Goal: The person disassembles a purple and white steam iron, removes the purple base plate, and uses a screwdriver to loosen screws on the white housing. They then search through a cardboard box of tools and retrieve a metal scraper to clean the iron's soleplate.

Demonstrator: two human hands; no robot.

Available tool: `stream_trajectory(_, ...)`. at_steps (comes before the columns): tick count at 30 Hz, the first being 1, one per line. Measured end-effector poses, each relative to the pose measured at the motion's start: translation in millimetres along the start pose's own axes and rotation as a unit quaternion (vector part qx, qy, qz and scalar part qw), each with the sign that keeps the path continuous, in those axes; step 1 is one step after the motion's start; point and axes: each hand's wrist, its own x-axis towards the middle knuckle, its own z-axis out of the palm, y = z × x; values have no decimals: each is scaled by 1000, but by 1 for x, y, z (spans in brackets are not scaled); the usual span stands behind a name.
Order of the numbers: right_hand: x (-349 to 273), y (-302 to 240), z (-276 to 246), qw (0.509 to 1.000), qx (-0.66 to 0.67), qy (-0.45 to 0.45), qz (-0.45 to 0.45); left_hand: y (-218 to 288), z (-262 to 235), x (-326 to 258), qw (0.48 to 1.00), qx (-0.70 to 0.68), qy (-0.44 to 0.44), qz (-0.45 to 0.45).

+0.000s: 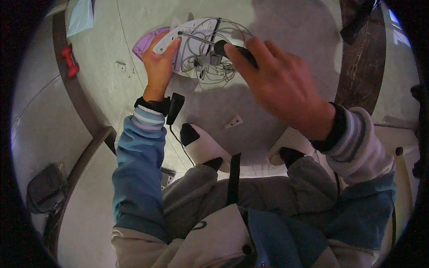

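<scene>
The pale floor (103, 49) is spreading beneath both hands. Two white slippers (205, 143) are resting on it, nearer the body than either grip. The purple-and-white casing (194, 26) is sitting directly in the left grip, its bulk extending rightward from the fingers toward the right hand. The right hand (286, 85) is closing its fingers around a handle, while the left hand (158, 67) is pinching the casing's white rim. Thin grey wires (221, 73) are looping across the casing, between the two grips. The screwdriver (221, 47) is pointing leftward from the right grip, its tip lying at the rim, just beside the left fingertips; whether it is entering a hole, I cannot tell. A red dumbbell (70, 61) is lying well left of the left grip.
</scene>
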Motion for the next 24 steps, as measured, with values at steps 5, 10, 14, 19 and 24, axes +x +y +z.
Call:
stream_trajectory(5, 2, 12, -3, 917, 337, -2, 214, -1, 0, -2, 1000, -13, 9, -8)
stream_trajectory(10, 3, 26, -15, 528, 642, -286, 476, 0, 0, -5, 998, 55, 5, 13)
stream_trajectory(14, 2, 26, -7, 700, 496, -298, 419, 1, 2, -8, 994, 74, 18, 74)
stream_trajectory(19, -12, 32, 21, 969, 211, -50, 117, 4, 5, -10, 988, 111, 28, 107)
stream_trajectory(24, -37, 37, 33, 998, 49, 7, 38, 15, 15, -21, 984, 118, 37, 128)
